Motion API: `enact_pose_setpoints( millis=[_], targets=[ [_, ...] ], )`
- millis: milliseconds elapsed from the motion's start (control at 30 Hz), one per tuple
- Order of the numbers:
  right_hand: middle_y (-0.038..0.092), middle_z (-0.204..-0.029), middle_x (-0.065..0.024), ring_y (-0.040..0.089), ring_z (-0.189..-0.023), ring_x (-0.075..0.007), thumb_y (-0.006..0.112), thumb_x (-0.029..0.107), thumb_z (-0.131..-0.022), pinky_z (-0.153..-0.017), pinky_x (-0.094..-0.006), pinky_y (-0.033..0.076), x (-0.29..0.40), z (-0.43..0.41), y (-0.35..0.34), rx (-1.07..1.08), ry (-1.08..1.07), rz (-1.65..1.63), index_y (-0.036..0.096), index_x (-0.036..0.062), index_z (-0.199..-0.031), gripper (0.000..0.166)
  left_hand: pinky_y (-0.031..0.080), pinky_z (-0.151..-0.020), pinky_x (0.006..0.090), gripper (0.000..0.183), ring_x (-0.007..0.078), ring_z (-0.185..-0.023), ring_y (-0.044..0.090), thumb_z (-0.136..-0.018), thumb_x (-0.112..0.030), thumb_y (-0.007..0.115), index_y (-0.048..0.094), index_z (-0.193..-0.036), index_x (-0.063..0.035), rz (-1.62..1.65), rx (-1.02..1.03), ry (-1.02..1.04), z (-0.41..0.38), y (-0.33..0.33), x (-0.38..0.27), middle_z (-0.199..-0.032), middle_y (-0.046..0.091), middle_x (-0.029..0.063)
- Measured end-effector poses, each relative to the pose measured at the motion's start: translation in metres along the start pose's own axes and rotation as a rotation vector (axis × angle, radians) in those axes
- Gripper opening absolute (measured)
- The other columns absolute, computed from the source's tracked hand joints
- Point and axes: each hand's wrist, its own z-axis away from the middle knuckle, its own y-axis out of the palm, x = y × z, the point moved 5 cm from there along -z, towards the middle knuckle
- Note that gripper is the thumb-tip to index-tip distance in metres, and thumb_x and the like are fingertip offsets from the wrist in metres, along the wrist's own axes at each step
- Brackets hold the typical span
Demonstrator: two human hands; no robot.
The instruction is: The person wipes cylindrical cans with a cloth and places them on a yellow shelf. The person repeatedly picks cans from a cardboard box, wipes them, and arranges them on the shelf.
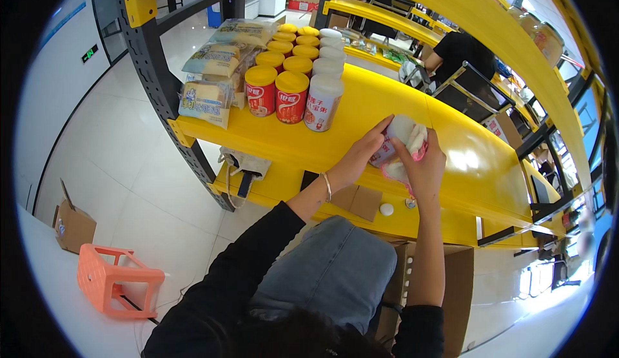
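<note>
Over the yellow shelf point(358, 102), my left hand point(360, 157) grips the side of a white-lidded can point(384, 151) with a printed wrap. In my right hand point(423, 164) is a white cloth with a pink edge point(417, 140), pressed against the can's lid and side. Further left on the shelf stand rows of red cans with yellow lids point(291, 98), and beside them a row of white-lidded cans point(325, 103). Packs of sliced bread point(205, 103) are stacked at the shelf's left end.
Below are a lower yellow shelf point(437, 222) with a cloth bag point(254, 162), cardboard and a white round object point(386, 209). An open carton point(457, 290) stands by my legs. An orange plastic stool point(121, 278) and small box point(77, 227) are on the left floor. A person point(462, 58) sits beyond the shelf.
</note>
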Motion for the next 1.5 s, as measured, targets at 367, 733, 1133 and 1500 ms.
enact_pose_setpoints(
  millis=[367, 733, 1133, 1500],
  targets=[
    [0.059, -0.105, -0.0157, 0.057, -0.096, -0.0251, 0.052, 0.024, -0.090, -0.086, -0.0300, 0.042, -0.024, -0.009, 0.009, 0.152, 0.147, -0.365, 0.057, 0.0018, -0.109, 0.030, 0.032, -0.102, 0.0353, 0.066, 0.0242, -0.126, 0.036, -0.087, -0.026, 0.060, 0.026, -0.139, -0.0050, -0.203, -0.119, 0.026, -0.015, -0.015, 0.007, -0.137, 0.037, 0.0136],
    [0.062, -0.091, -0.0128, 0.062, -0.081, -0.0241, 0.061, 0.014, -0.082, -0.075, -0.0337, 0.048, -0.008, -0.047, -0.008, 0.261, 0.071, -0.100, 0.058, 0.0044, -0.108, 0.028, 0.043, -0.092, 0.0338, 0.070, 0.0237, -0.116, 0.044, -0.078, -0.028, 0.071, 0.035, -0.131, -0.0006, -0.159, -0.175, -0.047, -0.012, -0.020, 0.018, -0.126, 0.042, 0.0145],
    [0.058, -0.095, -0.0079, 0.058, -0.087, -0.0280, 0.060, 0.011, -0.080, -0.074, -0.0371, 0.048, 0.017, -0.040, 0.002, 0.203, -0.189, 0.446, 0.063, 0.0041, -0.091, 0.013, 0.041, -0.094, 0.0335, 0.072, 0.0246, -0.114, 0.050, -0.079, -0.026, 0.069, 0.032, -0.133, 0.0032, -0.189, -0.133, -0.023, -0.017, -0.016, 0.018, -0.126, 0.047, 0.0185],
    [0.060, -0.088, -0.0054, 0.058, -0.084, -0.0242, 0.063, 0.007, -0.074, -0.073, -0.0353, 0.048, 0.060, -0.033, -0.015, 0.120, -0.361, 0.426, 0.067, 0.0092, -0.092, 0.019, 0.044, -0.090, 0.0313, 0.070, 0.0238, -0.107, 0.053, -0.075, -0.027, 0.073, 0.036, -0.128, 0.0026, -0.140, -0.184, 0.025, -0.016, -0.020, 0.027, -0.118, 0.051, 0.0177]
  ],
)
